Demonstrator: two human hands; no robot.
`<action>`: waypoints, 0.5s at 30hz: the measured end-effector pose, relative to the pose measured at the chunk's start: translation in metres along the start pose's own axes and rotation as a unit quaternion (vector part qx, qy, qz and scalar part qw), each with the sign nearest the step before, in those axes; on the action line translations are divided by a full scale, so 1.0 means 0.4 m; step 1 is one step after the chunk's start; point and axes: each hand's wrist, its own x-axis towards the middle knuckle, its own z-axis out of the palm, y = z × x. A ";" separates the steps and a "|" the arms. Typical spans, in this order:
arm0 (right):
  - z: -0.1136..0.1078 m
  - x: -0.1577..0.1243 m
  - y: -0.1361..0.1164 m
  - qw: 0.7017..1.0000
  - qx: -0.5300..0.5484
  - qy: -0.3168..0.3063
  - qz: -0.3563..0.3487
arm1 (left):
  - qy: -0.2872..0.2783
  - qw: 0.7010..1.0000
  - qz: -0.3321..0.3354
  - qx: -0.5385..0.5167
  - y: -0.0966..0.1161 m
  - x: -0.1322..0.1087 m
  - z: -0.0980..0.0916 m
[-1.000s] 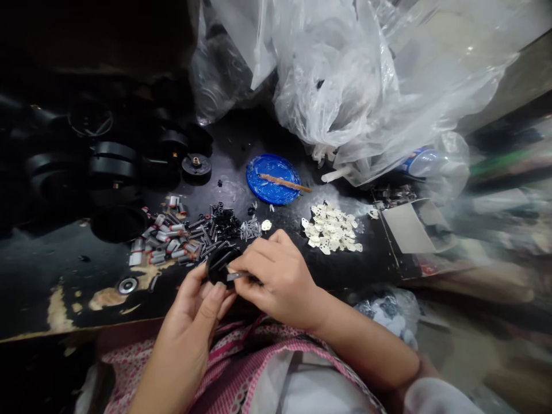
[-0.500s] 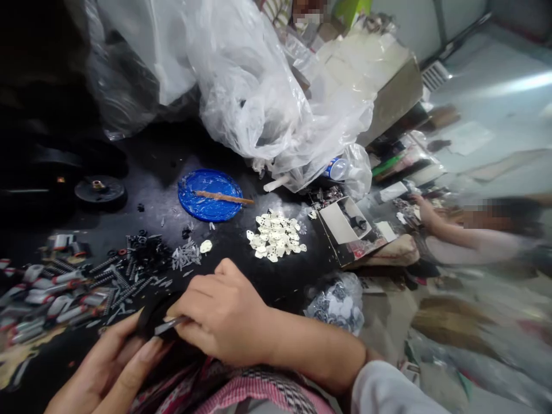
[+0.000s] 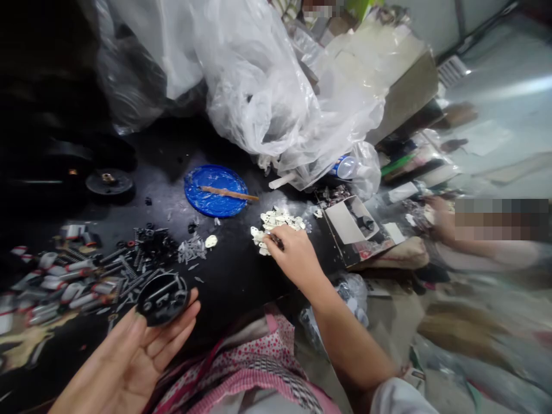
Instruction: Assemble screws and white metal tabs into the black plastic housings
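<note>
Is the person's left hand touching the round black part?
Touching: the head view shows the left hand holding the round black part, its thumb against the edge.

Black counter [image 3: 233, 282] is showing a pale worn patch [image 3: 26, 345] at lower left; silvery cylinders [image 3: 71, 287] with red ends are lying heaped at left; dark coil springs [image 3: 128, 269] are lying just beside them, small black parts [image 3: 159, 244] and grey slivers [image 3: 192, 248] bordering on the right; one pale plate [image 3: 211, 241] is lying near the slivers; pale plates [image 3: 282, 217] are forming a pile farther right; blue disc [image 3: 198, 201] is lying behind; black wheel [image 3: 109, 183] is resting at far left.
</note>
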 end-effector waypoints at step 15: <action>0.038 -0.009 -0.255 0.946 0.214 -0.137 -0.201 | -0.025 0.993 0.037 -0.112 0.029 -0.031 0.019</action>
